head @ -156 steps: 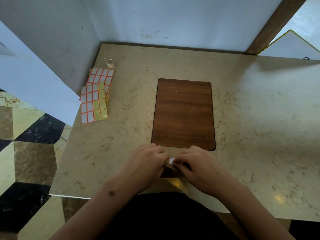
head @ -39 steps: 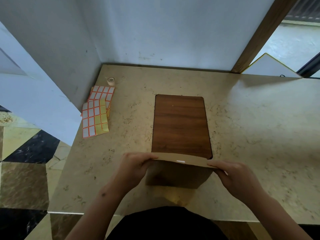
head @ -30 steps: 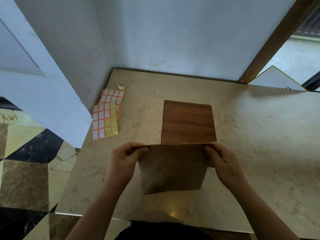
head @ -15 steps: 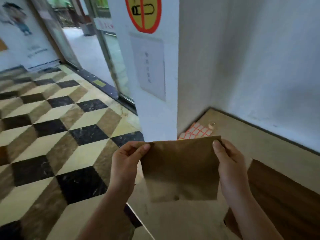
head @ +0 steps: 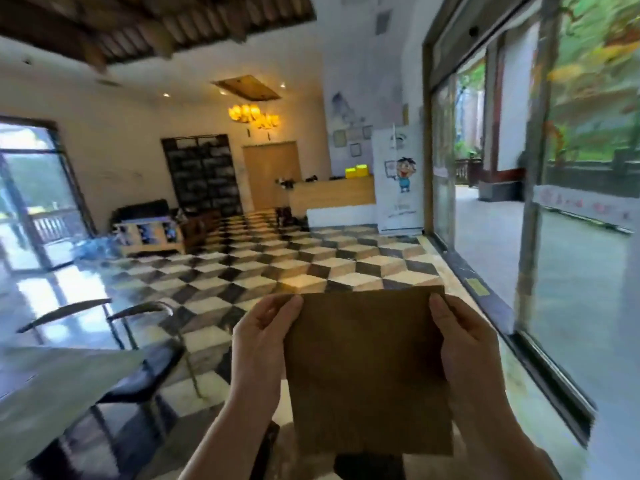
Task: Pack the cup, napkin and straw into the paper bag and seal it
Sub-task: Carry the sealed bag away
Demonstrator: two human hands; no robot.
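Brown paper bag (head: 367, 372) hangs upright in mid-air above the checkered floor (head: 263, 275), left hand (head: 263, 341) and right hand (head: 467, 344) pinching its top corners. Packing looks finished; next, probably handing it over.

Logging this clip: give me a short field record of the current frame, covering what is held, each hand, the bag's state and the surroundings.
held item: brown paper bag, upright, in the air in front of the person
left hand: left hand grips the bag's upper left edge
right hand: right hand grips the bag's upper right edge
bag state: top edge looks closed and flat; seal sticker not visible from this side
contents: cannot tell; cup, napkin and straw not in view
surroundings: checkered floor, dark chair at left, glass doors at right
image quality: motion blur
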